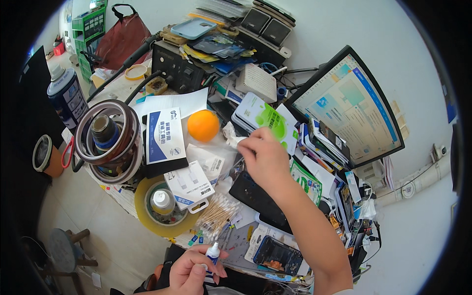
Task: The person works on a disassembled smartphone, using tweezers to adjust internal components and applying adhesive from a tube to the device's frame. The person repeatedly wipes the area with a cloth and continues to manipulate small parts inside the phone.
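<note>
My left hand (194,268) at the bottom centre is closed round a small white-and-blue tube (213,254), its white nozzle pointing up. My right hand (255,150) reaches over the middle of the cluttered desk, fingers bent onto a crumpled white tissue (231,132). Left of it is an orange (203,125); beyond it lies a white-and-green flat case (263,118). A black phone (241,191) sits partly under my right forearm. Below, a phone with a dark screen (278,255) lies on a white package, and cotton swabs (216,214) lie in a pile.
A monitor (349,105) stands at the right. A spray can (66,98), metal-ringed device (108,140) and tape roll (147,204) crowd the desk's left. Stacked phone parts (216,44) fill the back. A stool (64,250) and bin (46,157) stand on the floor at left.
</note>
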